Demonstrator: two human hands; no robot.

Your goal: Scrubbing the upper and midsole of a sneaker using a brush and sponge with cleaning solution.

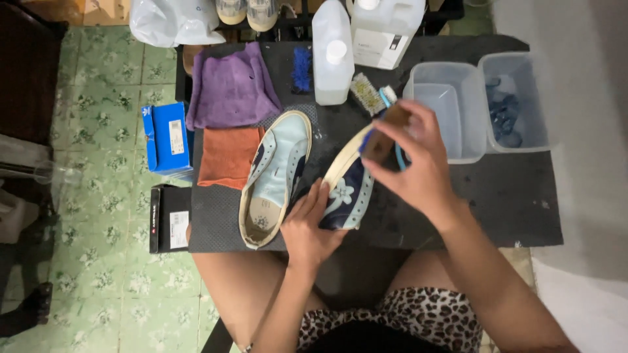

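Gripping a brown wooden brush [386,131] in the right hand [418,167], fingers curled tight around it, bristles down on the pale sole edge of a dark blue shoe [347,186]. Holding that shoe on its side with the left hand [311,225], fingers pressed flat on the blue part with the white flower. Sits at the near edge of the dark table [510,196], right above the knees. Lies just beside a second shoe [275,176], pale blue, open side up, so two shoes on the table. Then one orange cloth [229,157] and one purple cloth [232,88] to the left. Farther back, one blue brush [301,68], one more brush with pale bristles [367,93], two white jugs [356,39], two clear tubs [481,108]. Could slip off the near edge if the left hand lets go while scrubbing hard. Could also bump the jugs with a big swing and spill them.
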